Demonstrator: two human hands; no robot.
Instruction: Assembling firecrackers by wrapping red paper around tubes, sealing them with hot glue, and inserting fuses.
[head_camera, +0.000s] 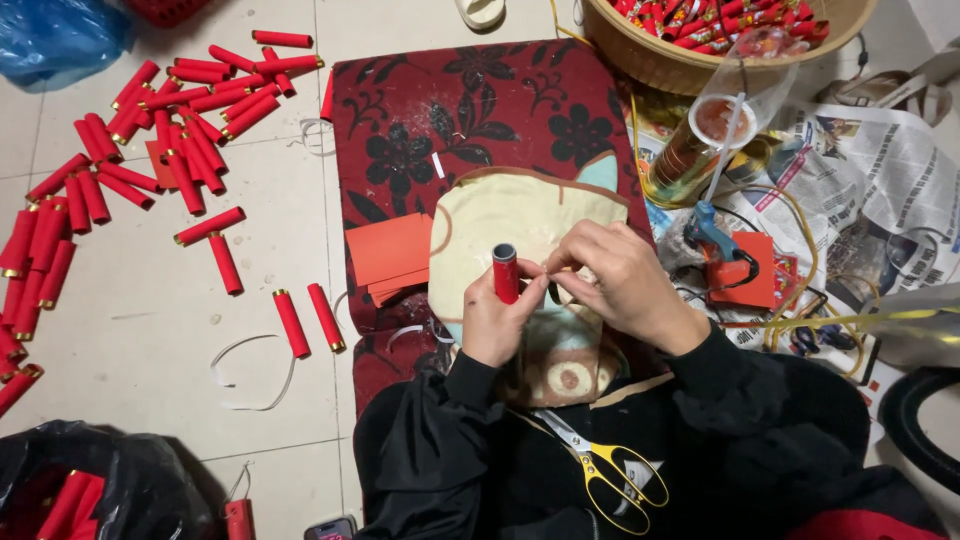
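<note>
Left hand (497, 320) clamps an upright red tube (506, 273) over the cushion's (450, 110) middle; right hand (615, 280) pinches a thin strip beside it. Loose pinching could skew the strip.

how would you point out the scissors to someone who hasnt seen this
Start at the red floral cushion in the middle of the floor, then drop down to the black clothing at the bottom edge. The scissors lie there on the lap, blades shut, the only thing with yellow loop handles.
</note>
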